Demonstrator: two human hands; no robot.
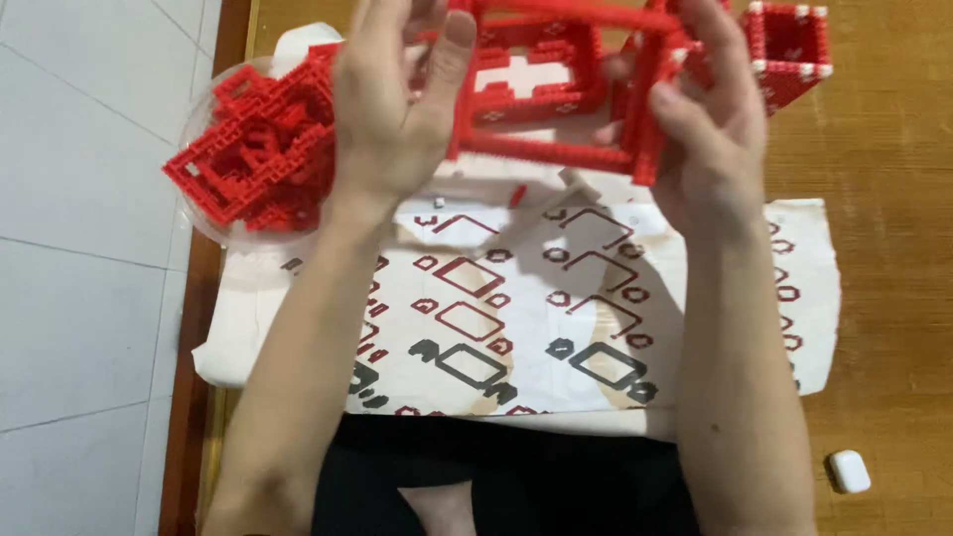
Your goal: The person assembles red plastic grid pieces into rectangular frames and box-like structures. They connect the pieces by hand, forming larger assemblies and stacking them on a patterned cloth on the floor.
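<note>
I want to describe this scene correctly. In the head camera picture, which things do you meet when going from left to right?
White tiled floor → clear bowl of red brick pieces → left hand → red brick frame → right hand → small white case.

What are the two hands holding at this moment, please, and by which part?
Both hold one red brick frame: the left hand grips its left end, thumb across the front; the right hand pinches its right corner post.
</note>
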